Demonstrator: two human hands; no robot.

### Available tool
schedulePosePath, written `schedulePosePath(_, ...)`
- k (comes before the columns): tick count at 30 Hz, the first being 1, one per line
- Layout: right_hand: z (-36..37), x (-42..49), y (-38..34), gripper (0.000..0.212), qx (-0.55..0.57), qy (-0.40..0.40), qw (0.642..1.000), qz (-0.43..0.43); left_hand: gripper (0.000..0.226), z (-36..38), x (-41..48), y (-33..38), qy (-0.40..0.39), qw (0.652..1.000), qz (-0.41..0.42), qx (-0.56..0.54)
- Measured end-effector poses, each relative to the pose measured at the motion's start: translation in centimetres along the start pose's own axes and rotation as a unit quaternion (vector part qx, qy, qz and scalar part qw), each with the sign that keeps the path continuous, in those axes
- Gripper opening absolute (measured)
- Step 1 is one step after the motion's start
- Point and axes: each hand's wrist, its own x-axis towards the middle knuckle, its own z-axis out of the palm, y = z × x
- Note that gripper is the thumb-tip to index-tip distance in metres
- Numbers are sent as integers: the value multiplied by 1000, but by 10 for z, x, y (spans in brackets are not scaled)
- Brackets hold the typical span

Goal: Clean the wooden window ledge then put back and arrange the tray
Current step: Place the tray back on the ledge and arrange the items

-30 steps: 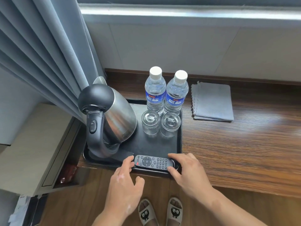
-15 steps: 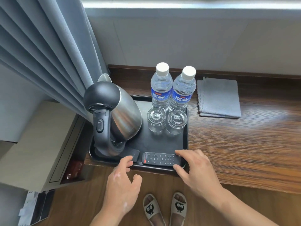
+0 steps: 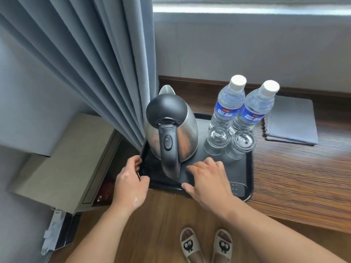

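Observation:
A black tray [image 3: 250, 168] sits at the left end of the wooden ledge [image 3: 296, 179]. On it stand a steel kettle [image 3: 182, 133] with a black handle, two water bottles [image 3: 228, 105] [image 3: 256, 111] and two upturned glasses [image 3: 216, 139] [image 3: 241, 143]. A dark remote [image 3: 235, 186] lies along the tray's front, mostly hidden. My left hand [image 3: 131, 183] grips the tray's left rim. My right hand [image 3: 209, 179] lies flat with spread fingers over the remote, its thumb at the front rim.
A folded grey cloth [image 3: 290, 120] lies on the ledge right of the tray. A grey curtain [image 3: 95, 73] hangs against the tray's left side. A beige cabinet [image 3: 62, 162] stands lower left. My slippered feet [image 3: 190, 245] are on the wood floor.
My left hand went from the tray's front edge to its left rim. My right hand slid left across the remote. The view shifted, so the tray appears further right.

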Motion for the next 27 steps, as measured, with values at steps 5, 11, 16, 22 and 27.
schedulePosePath(5, 8, 5, -3, 36, -32, -1, 999, 13, 67, 6, 10, -4, -32, 999, 17, 36)
schedulePosePath(11, 13, 12, -6, 33, -70, -3, 998, -1, 65, 9, 15, -1, -40, 998, 10, 39)
schedulePosePath(16, 13, 12, -6, 34, -76, 19, 997, -27, 62, 4, 14, -4, -49, 998, 17, 19)
schedulePosePath(22, 11, 3, -5, 37, -65, 32, 997, -40, 60, 4, 1, -11, -37, 999, 17, 32)
schedulePosePath(27, 8, -10, 2, 36, -56, 38, 996, -56, 68, 4, -3, -7, -65, 997, 0, 48)
